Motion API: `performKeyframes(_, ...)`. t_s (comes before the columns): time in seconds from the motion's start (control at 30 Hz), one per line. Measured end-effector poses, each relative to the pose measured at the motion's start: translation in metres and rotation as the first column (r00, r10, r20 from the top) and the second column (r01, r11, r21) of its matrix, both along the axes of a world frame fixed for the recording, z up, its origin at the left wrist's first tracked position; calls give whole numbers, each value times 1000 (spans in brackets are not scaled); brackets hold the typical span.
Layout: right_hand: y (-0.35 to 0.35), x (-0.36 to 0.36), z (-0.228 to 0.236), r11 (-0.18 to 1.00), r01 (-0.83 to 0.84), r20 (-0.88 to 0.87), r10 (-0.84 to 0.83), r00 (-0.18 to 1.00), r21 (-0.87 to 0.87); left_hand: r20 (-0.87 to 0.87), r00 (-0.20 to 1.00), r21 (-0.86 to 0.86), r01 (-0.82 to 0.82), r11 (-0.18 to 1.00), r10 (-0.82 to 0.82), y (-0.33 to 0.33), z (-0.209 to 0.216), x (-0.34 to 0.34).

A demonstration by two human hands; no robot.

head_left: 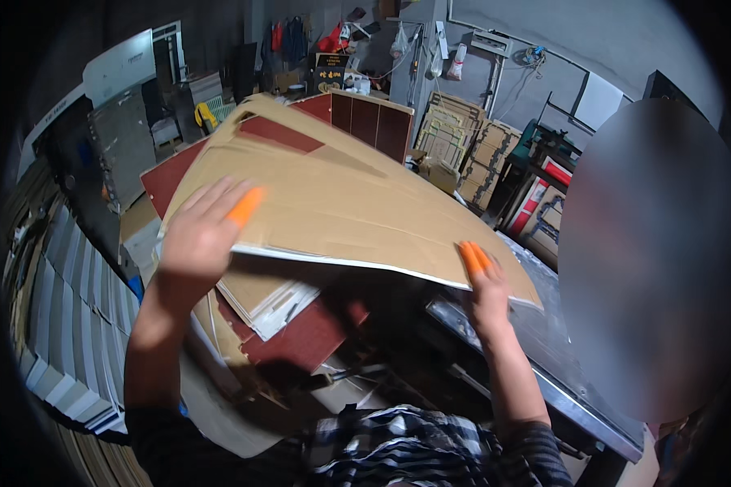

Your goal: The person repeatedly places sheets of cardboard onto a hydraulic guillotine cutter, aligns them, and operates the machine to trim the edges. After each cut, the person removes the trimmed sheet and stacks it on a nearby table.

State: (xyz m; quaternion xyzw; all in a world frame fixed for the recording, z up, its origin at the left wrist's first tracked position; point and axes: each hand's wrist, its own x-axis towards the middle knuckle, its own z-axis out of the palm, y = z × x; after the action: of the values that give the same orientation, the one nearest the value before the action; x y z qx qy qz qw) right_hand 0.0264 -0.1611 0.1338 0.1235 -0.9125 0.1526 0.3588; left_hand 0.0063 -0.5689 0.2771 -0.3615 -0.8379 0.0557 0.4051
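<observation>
The large cardboard sheet (333, 207), its near edge raised beside the metal worktop (544, 345), is probably light and bendy (creases threaten); left hand (201, 235) and right hand (487, 284) clamp that edge, sensibly spread.

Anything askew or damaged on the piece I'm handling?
Yes: the brown cardboard sheet between your left hand and right hand has crease lines across its top, unlike a smooth panel. It also looks bowed, though the fisheye may exaggerate that.
</observation>
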Motion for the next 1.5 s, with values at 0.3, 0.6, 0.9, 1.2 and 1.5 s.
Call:
performKeyframes(0.3, -145, -223, -67, 947, -93, 83, 70, 994, 308, 290, 768, 194, -631, 751, 571, -98, -251, -36)
performKeyframes(0.6, -130, -91, -160, 848, -445, 420, 305, 854, 288, 457, 701, 153, -669, 728, 548, -2, -341, -137)
performKeyframes(0.9, 77, 187, -83, 996, -42, 403, 72, 912, -83, 763, 598, 58, -443, 895, 246, -57, -316, -159)
performKeyframes(1.2, 332, 633, -164, -422, 889, 436, -777, -454, 175, 384, 920, 345, -218, 913, 75, 80, -289, -272)
performKeyframes(1.5, 328, 811, -233, -613, 690, 519, -474, -711, 384, 450, 710, 327, 434, 840, -542, 480, -147, -14)
